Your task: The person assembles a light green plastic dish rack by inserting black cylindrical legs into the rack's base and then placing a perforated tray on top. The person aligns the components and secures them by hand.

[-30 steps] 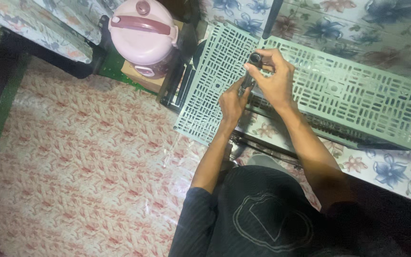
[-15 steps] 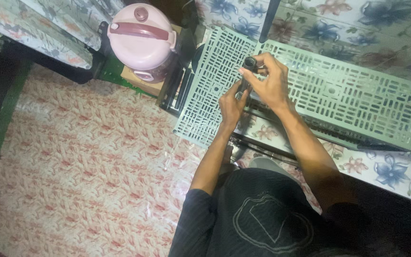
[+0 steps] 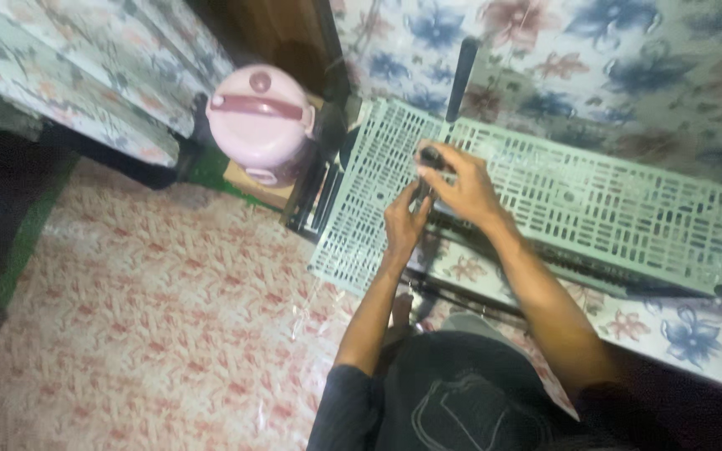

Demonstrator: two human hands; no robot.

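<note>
You have two pale green slotted plastic panels: the long one [image 3: 595,200] lying level across the frame, and a shorter one [image 3: 369,200] meeting it at its left end, sloping down toward the floor [image 3: 144,317]. I judge both light but springy, likely to flex and rattle if you lift them by a far edge, so grip near the joint or along a rim. One black tube [image 3: 461,71] stands up behind the joint; rigid by the look of it. One pink rice cooker [image 3: 262,123] sits on the floor, off the shorter panel's left edge.

Your right hand [image 3: 461,188] is curled closed over a small black cylindrical fitting [image 3: 431,155] at the joint. It looks hard and smooth, so pinch it around its sides. Your left hand [image 3: 405,221] sits just below, fingers wrapped on the dark stem under the fitting.
</note>
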